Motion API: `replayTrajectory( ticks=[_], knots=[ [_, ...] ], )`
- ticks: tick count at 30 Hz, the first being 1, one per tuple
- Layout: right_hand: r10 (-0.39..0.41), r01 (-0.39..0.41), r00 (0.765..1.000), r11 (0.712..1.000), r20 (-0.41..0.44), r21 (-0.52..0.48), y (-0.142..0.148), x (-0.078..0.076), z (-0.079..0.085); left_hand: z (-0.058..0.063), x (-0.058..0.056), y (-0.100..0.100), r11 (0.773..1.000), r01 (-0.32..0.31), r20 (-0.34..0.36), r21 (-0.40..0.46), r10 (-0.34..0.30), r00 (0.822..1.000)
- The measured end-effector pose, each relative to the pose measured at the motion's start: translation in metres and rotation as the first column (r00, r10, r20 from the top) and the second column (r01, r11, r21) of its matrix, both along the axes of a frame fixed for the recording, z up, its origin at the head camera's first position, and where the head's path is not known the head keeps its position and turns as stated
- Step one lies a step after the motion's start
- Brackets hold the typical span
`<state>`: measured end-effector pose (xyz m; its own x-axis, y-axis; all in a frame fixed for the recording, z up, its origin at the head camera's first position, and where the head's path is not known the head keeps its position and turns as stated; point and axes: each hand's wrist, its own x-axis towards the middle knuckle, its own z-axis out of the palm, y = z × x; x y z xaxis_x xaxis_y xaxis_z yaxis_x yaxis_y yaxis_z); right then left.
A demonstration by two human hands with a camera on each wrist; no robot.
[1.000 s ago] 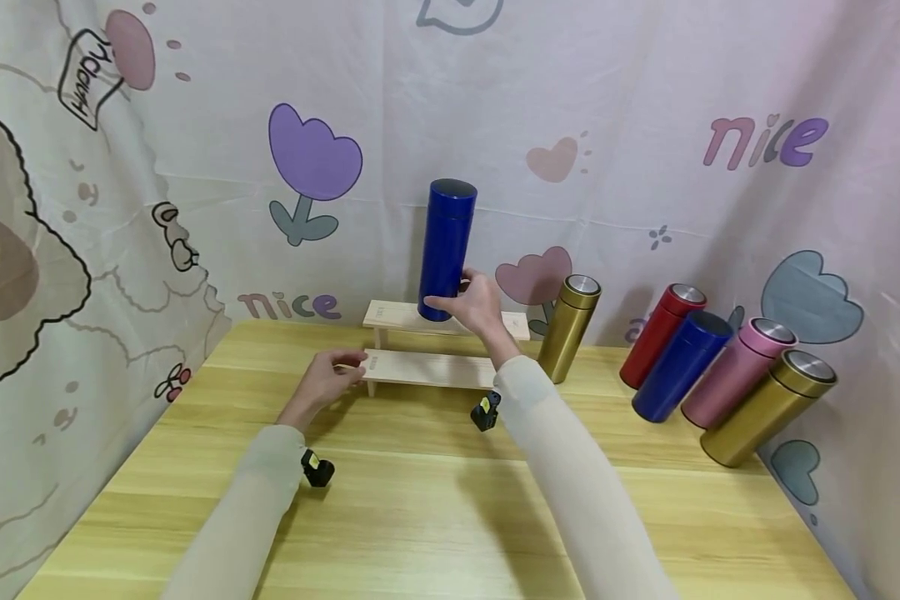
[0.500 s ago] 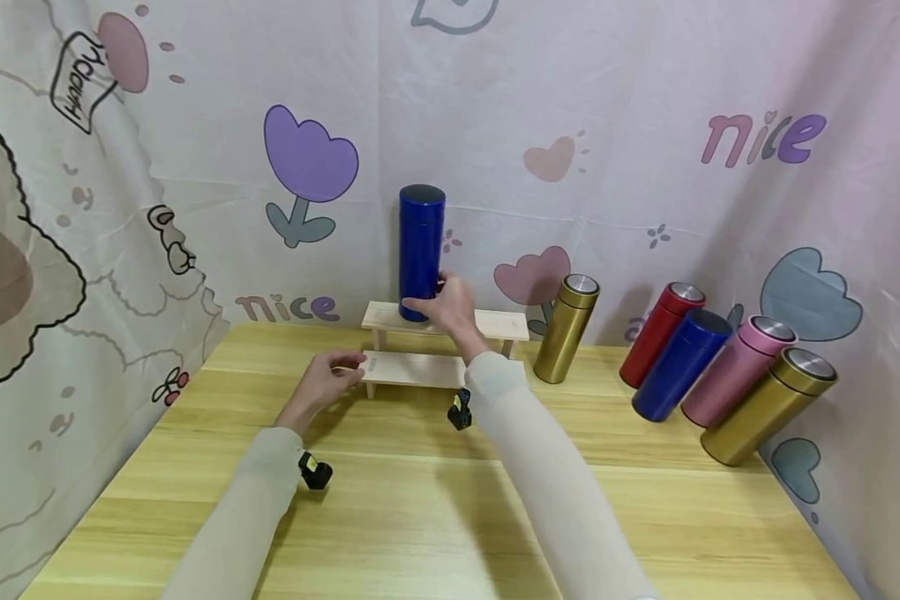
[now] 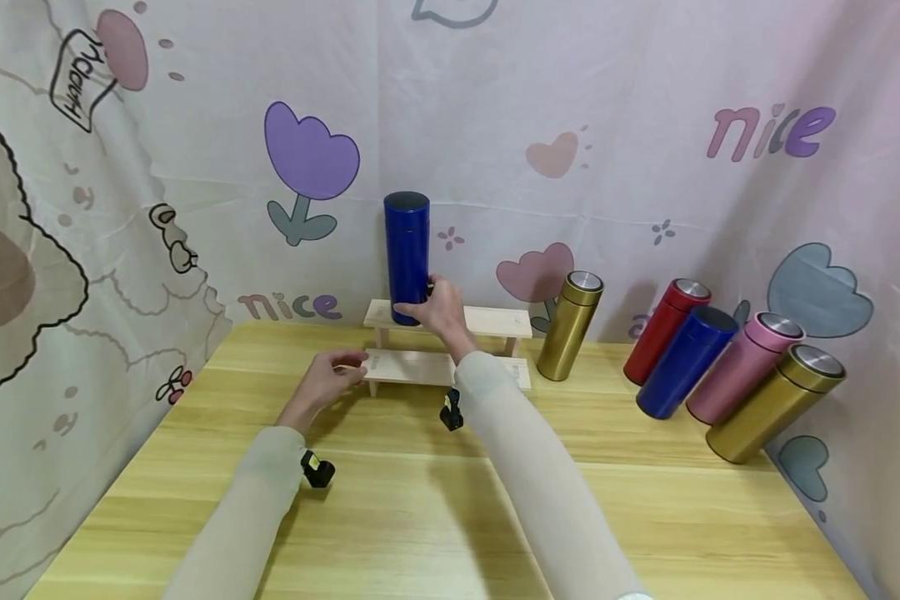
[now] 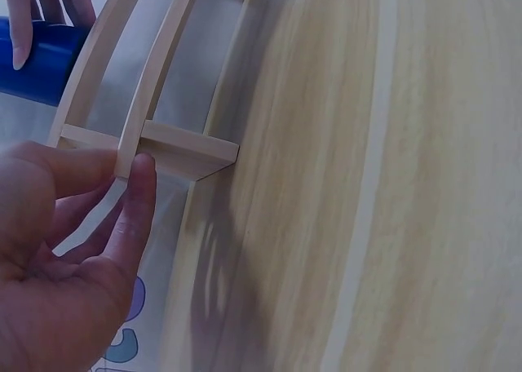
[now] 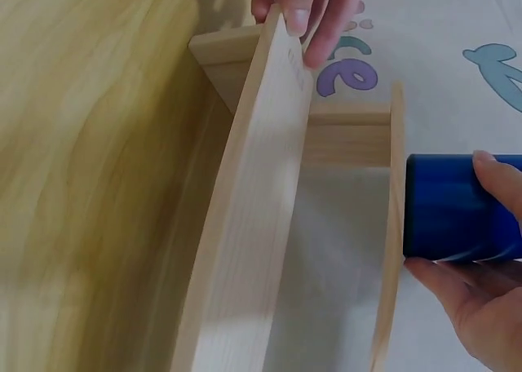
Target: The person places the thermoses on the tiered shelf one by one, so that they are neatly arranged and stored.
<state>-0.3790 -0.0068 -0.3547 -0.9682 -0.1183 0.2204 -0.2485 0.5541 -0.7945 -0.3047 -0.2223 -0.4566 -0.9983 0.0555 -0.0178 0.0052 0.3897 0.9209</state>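
A blue thermos bottle [image 3: 407,254] stands upright on the left part of the upper step of a small two-step wooden rack [image 3: 412,367]. Low on its body, my right hand [image 3: 441,312] grips it with thumb and fingers; the right wrist view shows the bottle's base [image 5: 440,209] against the upper board. My left hand [image 3: 324,385] pinches the left end of the lower board [image 4: 134,127] between thumb and fingers. To the right of the rack a gold thermos bottle [image 3: 570,327] stands on the table.
On the table's right side are a red bottle [image 3: 666,333], another blue bottle [image 3: 686,362], a pink bottle [image 3: 744,371] and a second gold bottle [image 3: 774,407], close together. A printed curtain [image 3: 465,108] hangs behind the wooden table [image 3: 390,517].
My right hand has moved left along the upper step with the blue thermos bottle, which has gone from a slight tilt to upright. The left hand has stayed at the lower board's end.
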Motion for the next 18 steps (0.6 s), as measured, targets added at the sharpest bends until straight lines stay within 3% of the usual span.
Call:
replayTrajectory(
  ticks=[18],
  knots=[
    [0.065, -0.065, 0.998, 0.998, 0.013, -0.008, -0.0078, -0.0028, -0.0032, 0.0012, -0.0022, -0.0001, 1.0, -0.004, 0.015, 0.008, 0.004, 1.0]
  ],
)
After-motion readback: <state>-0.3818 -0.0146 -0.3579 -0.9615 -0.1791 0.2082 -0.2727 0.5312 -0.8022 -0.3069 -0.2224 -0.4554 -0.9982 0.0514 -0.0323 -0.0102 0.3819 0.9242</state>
